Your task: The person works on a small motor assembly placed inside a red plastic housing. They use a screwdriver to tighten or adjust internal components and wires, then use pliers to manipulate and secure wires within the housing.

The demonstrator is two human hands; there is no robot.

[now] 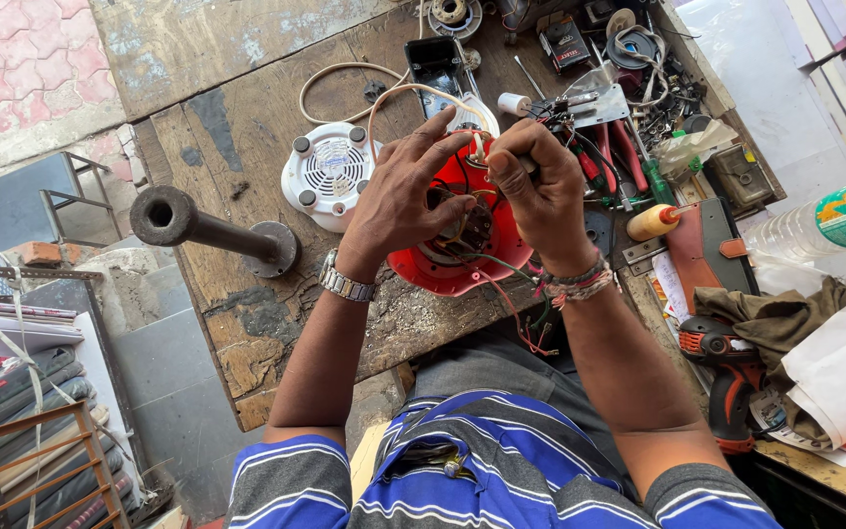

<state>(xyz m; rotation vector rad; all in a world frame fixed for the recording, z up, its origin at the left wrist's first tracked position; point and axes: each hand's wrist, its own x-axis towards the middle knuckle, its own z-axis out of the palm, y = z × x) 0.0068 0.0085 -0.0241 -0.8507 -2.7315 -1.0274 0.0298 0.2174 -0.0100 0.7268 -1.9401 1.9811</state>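
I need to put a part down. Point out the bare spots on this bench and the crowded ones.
Bare wood lies near the bench's far left corner, beyond the white vented cover, and along the near edge between the metal pipe stand and the left hand. It is crowded right of the right hand: pliers, wires and small parts, with a cordless drill nearer.

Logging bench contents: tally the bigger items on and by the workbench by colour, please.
Red: 1, opened appliance housing under both hands
White: 1, vented base cover
Dark metal: 1, pipe stand
Orange and black: 1, cordless drill
Clear: 1, plastic bottle
Yellow: 1, small bottle with red cap
Total: 6
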